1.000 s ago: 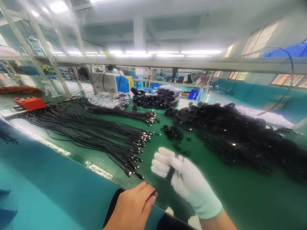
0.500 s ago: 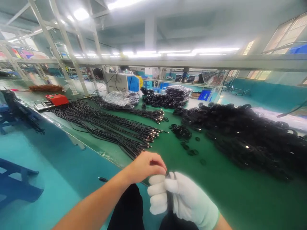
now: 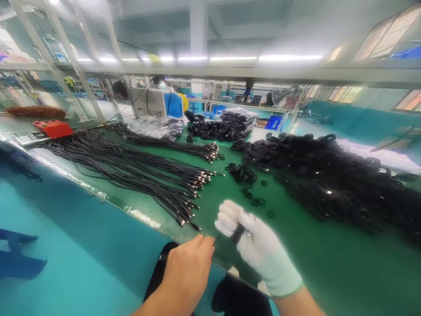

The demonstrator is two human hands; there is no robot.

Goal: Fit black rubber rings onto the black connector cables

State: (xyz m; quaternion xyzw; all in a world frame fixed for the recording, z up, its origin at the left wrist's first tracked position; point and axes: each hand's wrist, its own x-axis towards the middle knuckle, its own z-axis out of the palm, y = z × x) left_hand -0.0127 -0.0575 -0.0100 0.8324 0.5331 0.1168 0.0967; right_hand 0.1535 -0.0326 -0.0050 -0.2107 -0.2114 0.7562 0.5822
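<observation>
My right hand [image 3: 256,241], in a white knit glove, is above the green tabletop [image 3: 329,272] with its fingers wrapped round a folded black cable [image 3: 238,233]. Most of that cable is hidden in the palm. Lower and to the left, my bare left hand [image 3: 190,267] is closed near the table's front edge, its fingertips pressed together. A bit of something dark shows at those fingertips, too small to name. Beyond my hands lie long black cables [image 3: 131,160] in bunches, their metal plug ends pointing right.
A big heap of coiled black cables [image 3: 312,166] covers the right side. Small black rings [image 3: 241,175] lie mid-table. Behind are a clear plastic bag [image 3: 156,127] and bagged coils [image 3: 238,116]. A red control box [image 3: 53,129] sits far left; a blue stool [image 3: 19,254] is on the floor.
My hands have come apart: the left has drawn down toward the table edge, the right has risen over the table, still gripping the cable. The view has shifted slightly.
</observation>
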